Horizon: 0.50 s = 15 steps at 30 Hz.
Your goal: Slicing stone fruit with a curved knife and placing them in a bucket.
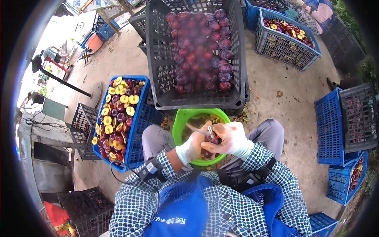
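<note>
Both my hands meet over a bright green basin [178, 125] that stands between my knees, with murky contents and yellow bits inside. My right hand [232, 138], in a whitish glove, is closed around a dark red plum [215, 140], the thumb below it. Against the plum my left hand [192, 147] is closed, with a white covering at the wrist. A small metal piece [210, 130] shows between the hands; I cannot make out what tool it belongs to or which hand grips it. Straight ahead, a black crate [153, 73] of whole plums stands at the basin's far edge.
On my left stands a blue crate [144, 98] heaped with halved plums, beside a black crate [83, 126]. Another blue crate [284, 55] of cut fruit is at the far right. Stacked blue crates [329, 130] line the right side. A black pole stand [63, 81] is far left.
</note>
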Tool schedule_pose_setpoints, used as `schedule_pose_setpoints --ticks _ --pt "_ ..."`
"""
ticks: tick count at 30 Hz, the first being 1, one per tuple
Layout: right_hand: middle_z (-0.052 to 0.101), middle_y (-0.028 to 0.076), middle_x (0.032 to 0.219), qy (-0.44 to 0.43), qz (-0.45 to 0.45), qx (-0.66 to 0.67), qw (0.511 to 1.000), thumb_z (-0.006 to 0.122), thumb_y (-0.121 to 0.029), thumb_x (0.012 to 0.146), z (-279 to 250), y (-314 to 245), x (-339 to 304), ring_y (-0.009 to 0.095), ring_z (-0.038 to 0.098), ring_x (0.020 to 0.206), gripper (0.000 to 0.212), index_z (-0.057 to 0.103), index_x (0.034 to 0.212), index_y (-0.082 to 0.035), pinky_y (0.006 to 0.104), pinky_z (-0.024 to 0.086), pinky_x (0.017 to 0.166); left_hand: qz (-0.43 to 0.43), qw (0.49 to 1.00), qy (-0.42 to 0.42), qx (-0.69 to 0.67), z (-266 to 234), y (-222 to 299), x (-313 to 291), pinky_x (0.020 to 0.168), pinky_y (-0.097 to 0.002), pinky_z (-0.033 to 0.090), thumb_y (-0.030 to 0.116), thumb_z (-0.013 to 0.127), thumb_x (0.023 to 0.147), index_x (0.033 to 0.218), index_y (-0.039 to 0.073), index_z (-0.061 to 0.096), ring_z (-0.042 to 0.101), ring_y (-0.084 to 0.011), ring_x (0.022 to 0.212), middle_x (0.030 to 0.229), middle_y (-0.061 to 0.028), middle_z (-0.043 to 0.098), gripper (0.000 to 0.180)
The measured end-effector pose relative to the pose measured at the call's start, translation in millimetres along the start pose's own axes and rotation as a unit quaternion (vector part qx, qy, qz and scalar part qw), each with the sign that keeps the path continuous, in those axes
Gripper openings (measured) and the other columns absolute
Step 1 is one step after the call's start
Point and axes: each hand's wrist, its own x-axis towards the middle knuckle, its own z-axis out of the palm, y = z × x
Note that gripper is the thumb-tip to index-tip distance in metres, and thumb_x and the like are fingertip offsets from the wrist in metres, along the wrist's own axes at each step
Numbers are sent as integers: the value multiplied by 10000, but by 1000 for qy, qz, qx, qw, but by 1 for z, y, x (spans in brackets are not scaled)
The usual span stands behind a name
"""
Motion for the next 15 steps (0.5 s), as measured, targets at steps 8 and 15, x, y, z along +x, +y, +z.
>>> schedule_pose_setpoints --ticks 8,15 --pt "732 80 791 -175 -214 114 954 877 -370 926 17 0 2 287 713 625 324 751 1059 -103 428 600 600 65 977 178 -93 -67 -80 9 753 -447 666 446 472 1212 1289 13 671 771 -239 893 1171 -157 754 483" --pt "703 21 905 10 402 607 686 571 -366 1151 21 48 2 96 474 507 345 679 1373 -125 279 314 437 -127 991 18 -33 -66 5 26 488 -449 543 904 276 1062 1151 31 686 676 -327 551 761 -172 729 969"
